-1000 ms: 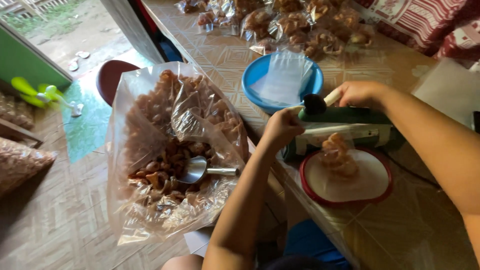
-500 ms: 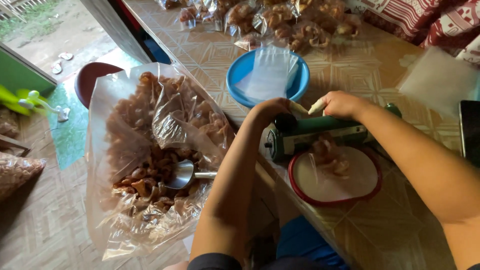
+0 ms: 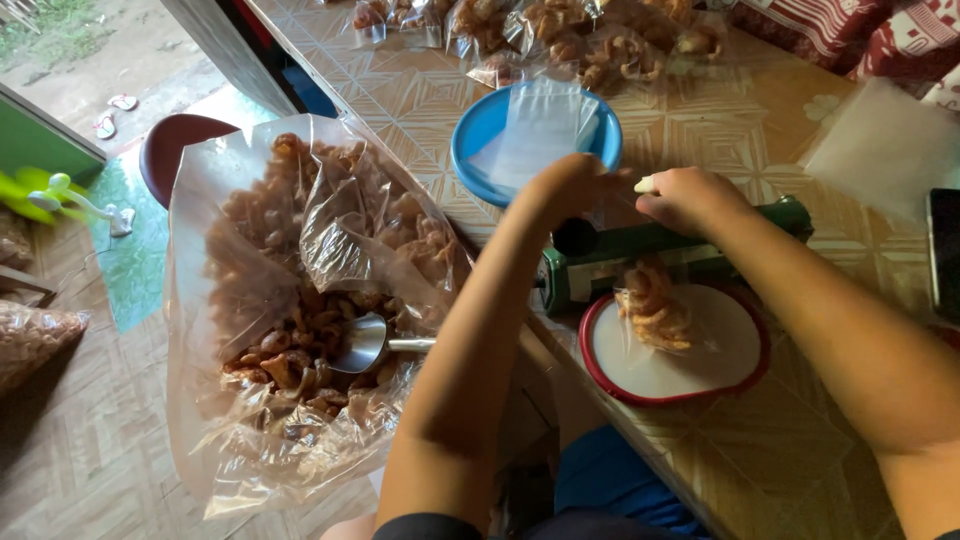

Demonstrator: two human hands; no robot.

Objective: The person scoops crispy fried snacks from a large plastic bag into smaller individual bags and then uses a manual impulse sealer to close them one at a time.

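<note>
A large clear plastic sack [image 3: 290,300] of brown fried snacks stood open left of the table, slumped and crinkled. A small clear bag of the same snacks [image 3: 655,305] lay on a red-rimmed lid beneath a green sealer. Empty clear bags [image 3: 545,125] rested in a blue bowl; more lay stacked at the right edge [image 3: 880,145]. Filled snack bags [image 3: 560,30] lined the table's far side. A dark phone screen [image 3: 945,250] sat at far right.
</note>
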